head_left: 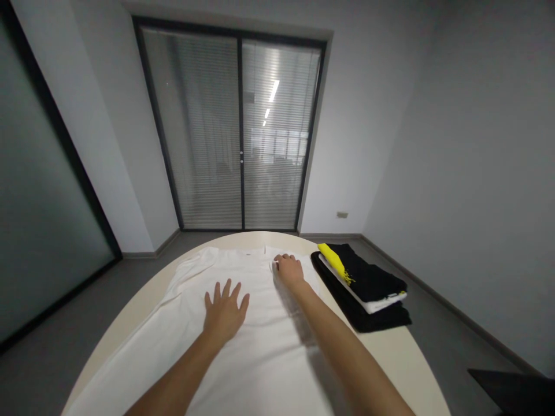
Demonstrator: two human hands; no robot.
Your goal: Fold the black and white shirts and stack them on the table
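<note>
A white garment [260, 358], its kind not clear, lies spread over a round table with wrinkles along its left side and a small slit at its far edge. Flat on the cloth rests my left hand [225, 315], fingers spread, left of the middle. My right hand [289, 270] is farther forward, near the garment's far right part, with its fingers curled in and closed on a bit of the white fabric. The thumb side of that hand is partly hidden.
To the right on the cream table [410, 358] sits a stack of folded clothes [368, 274], black, white and yellow. A dark object [515, 390] juts in at lower right. Beyond the table are glass doors with blinds [240, 133] and grey walls.
</note>
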